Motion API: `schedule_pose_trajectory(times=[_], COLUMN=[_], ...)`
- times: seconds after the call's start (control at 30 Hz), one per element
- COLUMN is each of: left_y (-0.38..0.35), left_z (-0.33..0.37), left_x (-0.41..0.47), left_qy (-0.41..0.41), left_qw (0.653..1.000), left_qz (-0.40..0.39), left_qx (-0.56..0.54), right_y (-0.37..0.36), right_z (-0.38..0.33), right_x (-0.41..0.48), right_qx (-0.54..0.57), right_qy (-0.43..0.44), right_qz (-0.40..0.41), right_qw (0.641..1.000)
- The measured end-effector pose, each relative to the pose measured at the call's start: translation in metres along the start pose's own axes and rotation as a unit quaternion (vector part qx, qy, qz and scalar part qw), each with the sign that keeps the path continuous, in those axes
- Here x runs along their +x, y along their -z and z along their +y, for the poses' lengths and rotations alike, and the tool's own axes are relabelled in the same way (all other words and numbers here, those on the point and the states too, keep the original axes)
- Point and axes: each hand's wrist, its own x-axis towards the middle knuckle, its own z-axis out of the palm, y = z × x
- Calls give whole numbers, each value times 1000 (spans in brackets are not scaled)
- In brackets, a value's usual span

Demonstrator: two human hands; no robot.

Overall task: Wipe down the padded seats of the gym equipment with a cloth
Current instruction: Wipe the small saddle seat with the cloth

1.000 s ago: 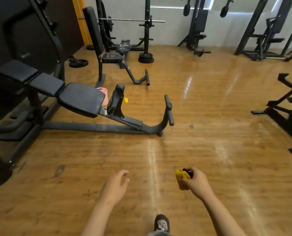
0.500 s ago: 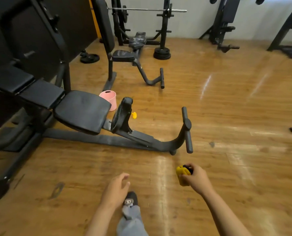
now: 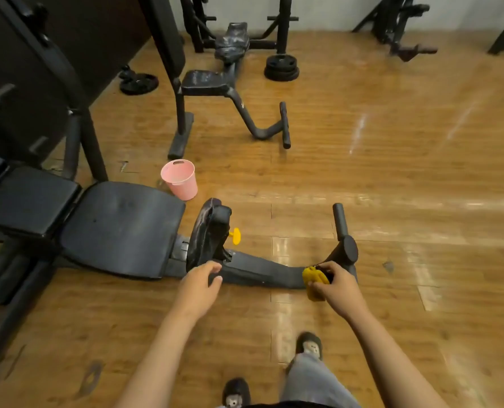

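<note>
**Yellow cloth [image 3: 312, 279] bunched, seat [image 3: 121, 228] untouched**

We grip the cloth in our right hand [image 3: 337, 287], fingers curled round it, probably to keep it wadded for wiping. Our left hand [image 3: 197, 285] hangs relaxed, holding nothing. The seat lies left of the cloth, well apart, slightly farther.

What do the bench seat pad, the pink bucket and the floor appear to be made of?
Seat pad: probably black vinyl or faux leather over padding; dull sheen, rounded soft edges.
Pink bucket: plastic, matte; thin moulded wall with a slot near the rim.
Floor: glossy wood-look planks; grain, seams and reflections show, real wood or laminate cannot be told.
</note>
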Motion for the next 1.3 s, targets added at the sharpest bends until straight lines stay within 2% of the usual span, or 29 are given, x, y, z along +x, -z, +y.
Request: schedule_pose_trajectory(times=[0.23, 0.37, 0.5, 0.67, 0.83, 1.07, 1.17, 1.3], left_y=[-51, -50, -37, -36, -32, 19, 33, 21], left_z=[28, 41, 26, -3, -33, -54, -62, -56], left_x=[66, 85, 92, 101, 121, 158, 163, 161], left_qy=[92, 156, 234, 290, 333, 340, 342, 346], left_qw=[994, 981, 959, 938, 921, 917, 916, 918], left_qz=[-9, 42, 95, 112, 113, 158, 185, 183], left_qx=[-54, -104, -126, -154, -167, -134, -98, -69], right_y=[23, 34, 8, -50, -88, -102, -110, -113], right_z=[-32, -82, -125, -152, -168, -214, -225, -226], right_x=[143, 218, 267, 288, 305, 345, 354, 364], right_qx=[-101, -114, -135, -174, -267, -287, -299, -327], right_qy=[48, 104, 139, 175, 209, 214, 226, 235], right_qz=[-108, -142, -181, -266, -339, -322, -339, -378], right_qw=[988, 978, 964, 932, 878, 876, 863, 834])
